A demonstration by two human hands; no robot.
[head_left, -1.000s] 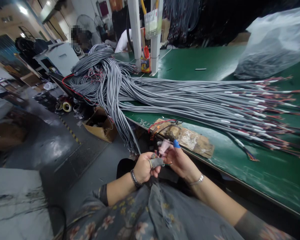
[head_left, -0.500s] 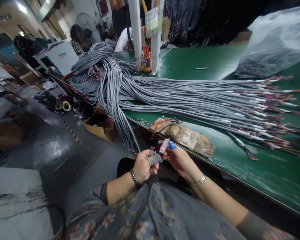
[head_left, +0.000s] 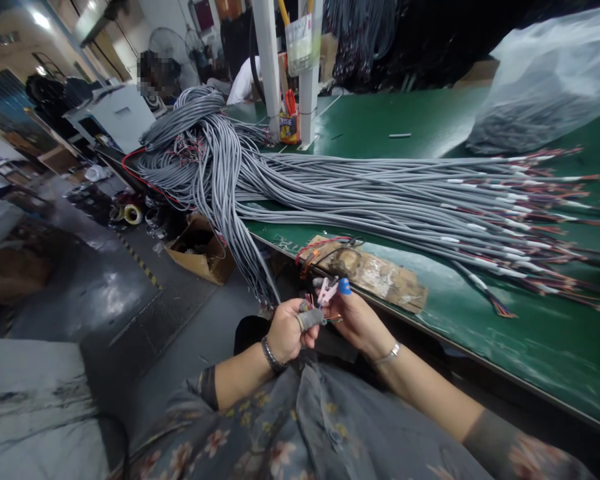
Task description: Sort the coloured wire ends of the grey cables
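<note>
My left hand (head_left: 287, 333) is closed around the end of a grey cable, with thin coloured wires (head_left: 334, 319) sticking out past the fingers. A grey covering wraps one of its fingers. Close beside it, my right hand (head_left: 355, 319) pinches a small pale pink clip (head_left: 327, 291), shaped like a clothes peg, near the wires. The right thumb wears a blue finger cot (head_left: 345, 287). Whether the clip touches the wires I cannot tell. A hanging bunch of grey cables (head_left: 245, 247) drops off the table edge just left of my hands.
Many grey cables (head_left: 330, 183) with stripped coloured ends lie along the green table (head_left: 505, 360). A worn wooden board (head_left: 380, 273) lies at the near edge. A clear plastic bag (head_left: 555, 80) stands at the back right. An open cardboard box (head_left: 205, 257) sits below on the floor.
The pink clip has turned in my right fingers, so its forked shape now shows. My right hand has shifted slightly; the left keeps its hold on the cable.
</note>
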